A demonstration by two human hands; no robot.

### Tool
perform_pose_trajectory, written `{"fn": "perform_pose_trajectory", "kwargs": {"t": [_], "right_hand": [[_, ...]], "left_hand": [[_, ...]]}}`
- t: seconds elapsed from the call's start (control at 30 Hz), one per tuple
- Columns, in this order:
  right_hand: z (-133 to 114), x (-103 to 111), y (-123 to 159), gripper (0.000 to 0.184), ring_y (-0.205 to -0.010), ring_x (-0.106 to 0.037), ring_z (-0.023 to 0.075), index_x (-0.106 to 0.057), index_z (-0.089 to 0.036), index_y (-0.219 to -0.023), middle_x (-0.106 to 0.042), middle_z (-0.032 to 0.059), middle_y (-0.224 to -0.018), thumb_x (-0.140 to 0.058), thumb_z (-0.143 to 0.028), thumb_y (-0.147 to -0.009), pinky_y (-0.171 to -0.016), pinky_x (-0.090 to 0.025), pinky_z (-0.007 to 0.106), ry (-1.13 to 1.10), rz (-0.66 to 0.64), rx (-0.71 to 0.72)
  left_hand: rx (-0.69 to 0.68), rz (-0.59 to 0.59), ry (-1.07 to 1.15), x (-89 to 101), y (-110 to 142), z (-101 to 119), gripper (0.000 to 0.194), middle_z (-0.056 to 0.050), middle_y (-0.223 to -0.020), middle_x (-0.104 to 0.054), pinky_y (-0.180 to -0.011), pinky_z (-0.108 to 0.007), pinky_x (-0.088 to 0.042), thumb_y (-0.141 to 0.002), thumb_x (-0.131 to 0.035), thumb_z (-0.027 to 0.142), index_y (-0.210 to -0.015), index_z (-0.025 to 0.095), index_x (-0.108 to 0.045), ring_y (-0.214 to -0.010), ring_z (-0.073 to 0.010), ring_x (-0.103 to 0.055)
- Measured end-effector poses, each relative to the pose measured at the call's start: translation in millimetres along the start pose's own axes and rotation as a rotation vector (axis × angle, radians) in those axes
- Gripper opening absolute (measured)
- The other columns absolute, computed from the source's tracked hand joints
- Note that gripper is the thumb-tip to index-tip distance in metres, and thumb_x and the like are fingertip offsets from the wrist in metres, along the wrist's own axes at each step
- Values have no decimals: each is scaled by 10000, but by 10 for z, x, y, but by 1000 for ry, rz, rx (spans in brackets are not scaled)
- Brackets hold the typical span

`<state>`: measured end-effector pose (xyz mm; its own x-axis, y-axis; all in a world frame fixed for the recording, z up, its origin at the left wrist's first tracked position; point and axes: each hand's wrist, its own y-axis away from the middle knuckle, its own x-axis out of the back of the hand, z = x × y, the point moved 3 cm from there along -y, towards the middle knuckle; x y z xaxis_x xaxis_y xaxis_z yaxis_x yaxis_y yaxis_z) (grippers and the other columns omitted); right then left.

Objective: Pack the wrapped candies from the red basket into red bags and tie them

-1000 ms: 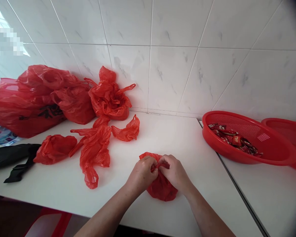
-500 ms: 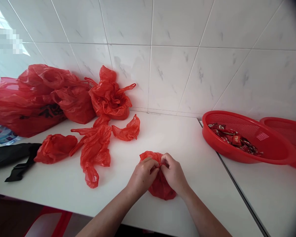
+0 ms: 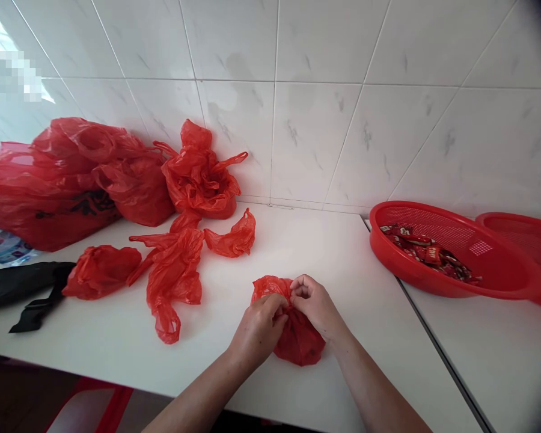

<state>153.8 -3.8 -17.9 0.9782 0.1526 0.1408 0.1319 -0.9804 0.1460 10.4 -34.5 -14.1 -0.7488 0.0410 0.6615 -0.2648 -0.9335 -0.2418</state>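
A small filled red plastic bag [image 3: 301,341] lies on the white table in front of me, its top gathered between my hands. My left hand [image 3: 262,328] pinches the gathered plastic from the left, thumb and forefinger together. From the right, my right hand [image 3: 314,305] also has its fingertips closed on the bag's neck. The fingers partly cover the gathered part, so I cannot tell whether there is a knot. Some loose plastic spreads out beyond the left hand.
Left of my hands lie a crumpled red bag [image 3: 175,270], a bundled red bag [image 3: 103,272] and a black strap with a buckle [image 3: 29,316]. Large red bags [image 3: 49,198] stand by the tiled wall. A red basket [image 3: 500,264] at right holds wrapped packets [image 3: 433,254].
Both hands have moved slightly apart at the bag's neck. The left hand sits a little lower, and the right fingers have lifted slightly. The bag stays in place.
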Motion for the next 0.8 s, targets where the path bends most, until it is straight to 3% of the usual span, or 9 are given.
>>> {"fn": "perform_pose_trajectory", "kwargs": {"t": [0.3,0.5,0.6,0.7,0.8], "right_hand": [[48,5,-51,77,-571,-421,99,-513,-194,-778,-495,-44,-642,-508,-210,-703,-555,-357,232,-4,107,58],[102,6,-65,59,-645,-503,134,-505,-198,-764,-560,-11,-707,-495,-207,-706,-618,-413,260,83,203,122],[94,11,-51,57,-700,-537,151,-517,-204,-785,-587,-1,-751,-495,-221,-736,-664,-431,279,132,183,140],[57,79,-38,112,-754,-555,157,-540,-208,-829,-607,3,-811,-536,-306,-774,-709,-439,284,124,129,169],[71,240,-55,214,-768,-568,163,-561,-202,-855,-619,10,-821,-556,-403,-781,-725,-440,286,86,204,170]], "left_hand": [[147,-118,189,119,181,-16,155,55,-636,-472,-551,-217,-321,-684,-455,62,-728,208,-424,-585,-99,-400],[227,-195,270,195,272,-42,155,57,-621,-462,-552,-213,-323,-660,-512,78,-659,190,-405,-597,-94,-404],[226,-217,312,246,272,-58,141,62,-613,-453,-552,-210,-335,-678,-527,80,-695,191,-441,-587,-91,-400],[159,-156,276,341,222,-55,180,36,-713,-526,-632,-242,-407,-723,-585,139,-881,207,-533,-664,-116,-475],[22,-29,149,429,126,-5,327,-37,-987,-580,-820,-329,-442,-722,-659,204,-1033,232,-563,-923,-186,-528]]}}
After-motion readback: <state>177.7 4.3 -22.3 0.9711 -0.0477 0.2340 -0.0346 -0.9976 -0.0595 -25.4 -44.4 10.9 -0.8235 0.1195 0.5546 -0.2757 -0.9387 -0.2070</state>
